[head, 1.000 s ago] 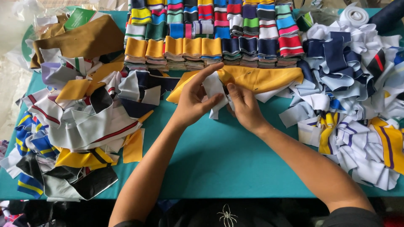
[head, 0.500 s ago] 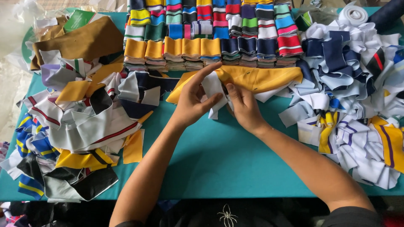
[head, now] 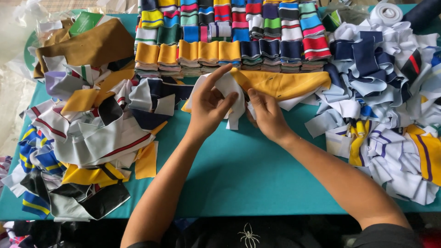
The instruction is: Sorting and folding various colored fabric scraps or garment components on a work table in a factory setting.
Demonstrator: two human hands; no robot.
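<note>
A white fabric piece (head: pixel 232 94) is pinched between both my hands at the middle of the teal table (head: pixel 248 170). My left hand (head: pixel 209 108) grips its left side with thumb and fingers. My right hand (head: pixel 266 115) holds its right edge, fingers curled. Just behind them lies a yellow fabric piece (head: pixel 287 82), touching the white one.
Neat rows of folded striped knit bands (head: pixel 229 32) fill the far side. A loose heap of white, yellow and blue scraps (head: pixel 82 142) lies at the left. Another heap of white and navy scraps (head: pixel 390 101) lies at the right. A brown cloth (head: pixel 92 46) sits at the back left.
My fingers have shifted slightly on the white piece; both hands stay in the same place.
</note>
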